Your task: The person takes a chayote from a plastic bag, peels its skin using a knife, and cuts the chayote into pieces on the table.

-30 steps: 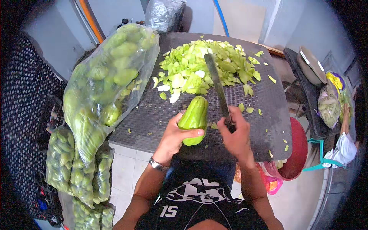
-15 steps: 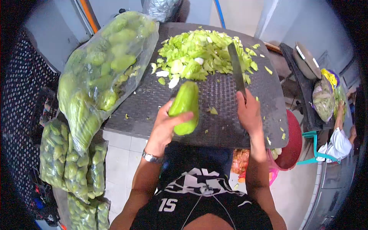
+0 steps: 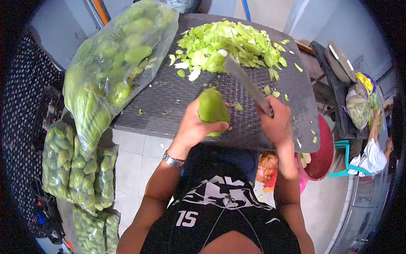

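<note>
My left hand (image 3: 195,125) is wrapped around a green chayote (image 3: 212,106), held upright over the near part of the dark woven-pattern table (image 3: 165,110). In my right hand (image 3: 277,120) is the handle of a long knife (image 3: 245,82). Its blade points up and to the left, slightly blurred and apart from the chayote. Beyond both hands lies a heap of pale green slices and peelings (image 3: 228,44). A few small green bits are scattered around the hands.
A large clear bag of chayotes (image 3: 118,63) covers the table's left side. More bagged chayotes (image 3: 59,161) stand on the floor at left. Under the right edge are a red tub (image 3: 319,152) and an orange net bag (image 3: 267,169). A person in white (image 3: 372,158) is at far right.
The knife has swung leftward, closer to the chayote. My left hand has turned the chayote and shifted it slightly right. The whole view has tilted a little, moving the table upward.
</note>
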Available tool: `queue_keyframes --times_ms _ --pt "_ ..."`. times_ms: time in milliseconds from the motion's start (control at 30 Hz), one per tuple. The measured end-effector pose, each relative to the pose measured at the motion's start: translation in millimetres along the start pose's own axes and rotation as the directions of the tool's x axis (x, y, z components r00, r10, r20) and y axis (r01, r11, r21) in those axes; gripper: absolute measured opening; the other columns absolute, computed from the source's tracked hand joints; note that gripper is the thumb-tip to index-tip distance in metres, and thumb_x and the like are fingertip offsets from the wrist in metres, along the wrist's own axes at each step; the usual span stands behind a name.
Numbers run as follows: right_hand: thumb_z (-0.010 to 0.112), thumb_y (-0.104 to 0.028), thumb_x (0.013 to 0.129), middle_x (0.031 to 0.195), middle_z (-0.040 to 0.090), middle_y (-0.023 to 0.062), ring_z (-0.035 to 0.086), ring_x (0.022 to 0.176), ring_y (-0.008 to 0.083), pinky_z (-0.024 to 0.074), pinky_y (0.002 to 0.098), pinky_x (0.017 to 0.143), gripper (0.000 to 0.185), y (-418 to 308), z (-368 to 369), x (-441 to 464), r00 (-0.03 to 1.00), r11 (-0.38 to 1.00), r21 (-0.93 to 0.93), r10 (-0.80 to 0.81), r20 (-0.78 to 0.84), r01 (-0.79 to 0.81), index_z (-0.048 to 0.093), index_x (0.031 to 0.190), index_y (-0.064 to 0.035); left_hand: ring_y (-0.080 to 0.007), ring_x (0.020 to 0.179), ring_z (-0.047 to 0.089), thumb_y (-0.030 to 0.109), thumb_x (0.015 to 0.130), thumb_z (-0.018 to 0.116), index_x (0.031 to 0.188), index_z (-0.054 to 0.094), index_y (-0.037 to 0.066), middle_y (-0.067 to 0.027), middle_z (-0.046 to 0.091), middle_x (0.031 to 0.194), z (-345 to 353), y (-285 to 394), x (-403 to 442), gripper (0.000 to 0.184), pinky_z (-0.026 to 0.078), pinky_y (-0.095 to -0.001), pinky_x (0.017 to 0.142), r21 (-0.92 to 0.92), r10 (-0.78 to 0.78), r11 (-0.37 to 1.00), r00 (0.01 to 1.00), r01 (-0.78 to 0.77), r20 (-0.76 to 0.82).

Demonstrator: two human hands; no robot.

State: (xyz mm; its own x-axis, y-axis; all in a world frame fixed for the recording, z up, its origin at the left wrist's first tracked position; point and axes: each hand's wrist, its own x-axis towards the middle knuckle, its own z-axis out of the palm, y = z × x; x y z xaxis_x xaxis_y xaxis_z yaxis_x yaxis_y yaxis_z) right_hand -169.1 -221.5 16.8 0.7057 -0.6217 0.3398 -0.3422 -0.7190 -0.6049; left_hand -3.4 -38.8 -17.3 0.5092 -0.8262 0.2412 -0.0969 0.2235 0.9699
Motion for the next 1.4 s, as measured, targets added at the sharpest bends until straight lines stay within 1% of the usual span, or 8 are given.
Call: queue_keyframes --times_ms 67,333,700,1033,1100,1233,1367,1400 --pt "0.079 -0.041 0.083 0.076 0.068 0.0230 0.068 0.079 0.0485 0.0532 0.0504 0.067 0.040 -11 0 -10 0.993 0.995 0.006 -0.105 0.045 0.104 0.064 0.094 -0.0053 -0.0260 0.096 0.073 0.010 0.072 0.085 0.116 0.065 0.004 -0.0146 0.073 0.100 5 2 1 0.049 0.056 -0.0376 0.083 0.365 0.128 0.926 0.990 -0.097 -0.061" --pt "0.071 -0.083 0.069 0.059 0.058 0.0199 0.065 0.061 0.0449 0.0477 0.0482 0.053 0.082 -47 2 -26 0.954 0.955 -0.084 -0.272 0.128 0.283 0.058 0.080 -0.0030 -0.0310 0.094 0.075 0.026 0.070 0.086 0.120 0.061 0.003 -0.0171 0.075 0.104 22 -1 -1 0.060 0.058 -0.0409 0.083 0.577 0.322 0.783 0.945 -0.232 -0.058" --pt "0.072 -0.083 0.069 0.064 0.065 0.0173 0.070 0.064 0.0409 0.0553 0.0501 0.059 0.081 -37 0 -13 0.930 0.936 -0.137 -0.290 0.228 0.325 0.063 0.088 -0.0043 -0.0190 0.094 0.074 0.028 0.077 0.084 0.120 0.061 -0.001 -0.0136 0.076 0.102 28 -12 0 0.057 0.058 -0.0351 0.081 0.581 0.280 0.797 0.954 -0.167 -0.109" --pt "0.067 -0.086 0.072 0.066 0.067 0.0194 0.071 0.069 0.0427 0.0554 0.0528 0.065 0.084 -30 10 -7 0.931 0.940 -0.108 -0.296 0.214 0.324 0.064 0.082 -0.0030 -0.0275 0.094 0.076 0.024 0.074 0.087 0.119 0.062 0.001 -0.0162 0.076 0.100 26 -6 0 0.057 0.059 -0.0388 0.080 0.674 0.341 0.719 0.932 -0.171 -0.127" --pt "0.061 -0.086 0.077 0.070 0.067 0.0237 0.071 0.075 0.0450 0.0546 0.0534 0.069 0.087 0 14 13 0.968 0.986 -0.139 -0.054 0.243 0.090 0.067 0.079 0.0000 -0.0300 0.094 0.076 0.020 0.072 0.089 0.119 0.062 0.002 -0.0166 0.075 0.099 27 -5 -1 0.057 0.059 -0.0395 0.080 0.752 0.408 0.643 0.895 -0.143 -0.179" --pt "0.051 -0.070 0.098 0.067 0.059 0.0259 0.061 0.067 0.0419 0.0470 0.0482 0.069 0.076 42 -6 48 0.855 0.918 -0.321 0.351 0.381 -0.234 0.068 0.082 0.0032 -0.0405 0.092 0.071 0.011 0.068 0.084 0.119 0.062 0.002 -0.0203 0.072 0.102 27 11 -6 0.056 0.057 -0.0445 0.083 0.620 0.285 0.784 0.901 -0.023 -0.326" --pt "0.040 -0.085 0.091 0.080 0.066 0.0343 0.069 0.091 0.0499 0.0507 0.0519 0.086 0.098 47 -7 54 0.835 0.912 -0.300 0.386 0.392 -0.281 0.071 0.080 0.0072 -0.0290 0.086 0.075 0.014 0.078 0.082 0.113 0.066 -0.001 -0.0148 0.075 0.095 10 14 5 0.041 0.058 -0.0387 0.077 0.399 -0.081 0.891 0.940 0.218 -0.333" --pt "0.040 -0.084 0.092 0.079 0.066 0.0343 0.068 0.092 0.0503 0.0500 0.0521 0.087 0.098 42 -7 50 0.838 0.916 -0.279 0.382 0.391 -0.287 0.071 0.080 0.0080 -0.0232 0.084 0.074 0.022 0.086 0.076 0.110 0.068 0.000 -0.0106 0.075 0.091 6 4 8 0.034 0.058 -0.0367 0.072 0.151 -0.205 0.956 0.939 0.253 -0.278"
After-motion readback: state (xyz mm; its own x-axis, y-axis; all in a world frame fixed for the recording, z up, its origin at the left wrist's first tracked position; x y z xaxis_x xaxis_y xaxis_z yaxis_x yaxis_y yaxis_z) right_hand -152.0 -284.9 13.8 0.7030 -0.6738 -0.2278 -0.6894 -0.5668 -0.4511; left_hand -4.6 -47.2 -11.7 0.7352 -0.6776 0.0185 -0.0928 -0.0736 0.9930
